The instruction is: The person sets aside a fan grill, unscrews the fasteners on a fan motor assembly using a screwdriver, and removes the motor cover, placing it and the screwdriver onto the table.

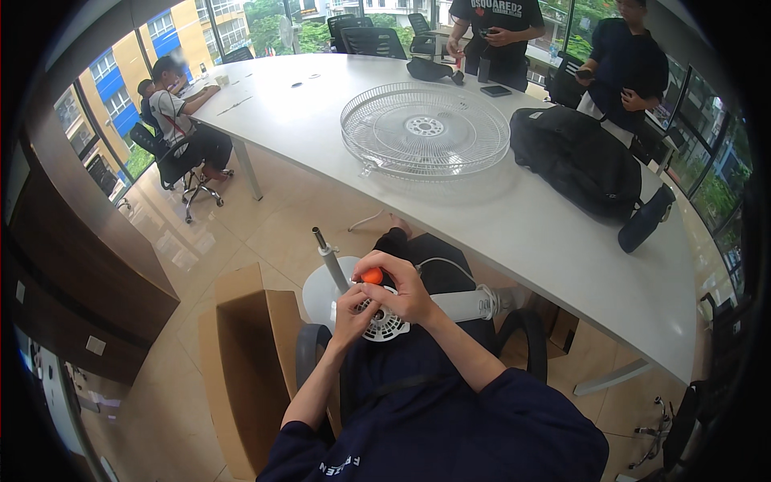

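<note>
In my lap rests a fan motor head with a white slotted round cover (389, 328). Over it my right hand (408, 291) curls around an orange rounded piece (372, 275), whose exact kind I cannot make out. Close below, the fingers of my left hand (351, 318) pinch together at the cover's centre. What they hold is hidden by the fingers. Beyond my hands a grey fan pole (330, 261) rises from a white round base (315, 292). A white fan body part (466, 305) with a cord lies across my right thigh.
A wire fan grille (424, 153) lies on the white table (297, 120), beside a black backpack (574, 161) and a dark bottle (646, 218). An open cardboard box (249, 361) stands at my left. Two people stand behind the table; another sits at far left.
</note>
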Tool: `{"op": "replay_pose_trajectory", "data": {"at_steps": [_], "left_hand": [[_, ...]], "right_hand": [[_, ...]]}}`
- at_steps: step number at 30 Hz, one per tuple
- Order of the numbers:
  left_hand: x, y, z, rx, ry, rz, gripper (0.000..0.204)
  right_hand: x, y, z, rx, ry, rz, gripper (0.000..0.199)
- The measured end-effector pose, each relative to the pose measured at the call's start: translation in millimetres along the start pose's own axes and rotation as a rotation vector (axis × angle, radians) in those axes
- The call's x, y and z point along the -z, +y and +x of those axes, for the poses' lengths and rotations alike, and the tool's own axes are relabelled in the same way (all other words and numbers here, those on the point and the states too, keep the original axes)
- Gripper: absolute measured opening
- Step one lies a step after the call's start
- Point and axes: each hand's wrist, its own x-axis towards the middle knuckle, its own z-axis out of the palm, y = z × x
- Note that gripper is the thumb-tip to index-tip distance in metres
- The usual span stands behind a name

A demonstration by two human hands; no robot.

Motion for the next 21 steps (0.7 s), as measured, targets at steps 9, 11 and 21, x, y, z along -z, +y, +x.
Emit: {"op": "replay_pose_trajectory", "data": {"at_steps": [9,11,21], "left_hand": [[-13.7,16.8,3.1,0.108,0.164,-0.118,0.020],[-3.4,-3.8,0.9,-0.056,0.105,-0.028,0.022],[-12.2,27.1,3.4,0.000,0.110,0.010,0.025]], "right_hand": [[-5.4,-8.0,-1.1,-0.096,-0.044,0.014,0.015],[-8.9,-10.0,0.8,-0.114,-0.040,0.031,0.015],[-9.0,-3.5,-3.5,-0.124,-0.034,0.068,0.025]]}}
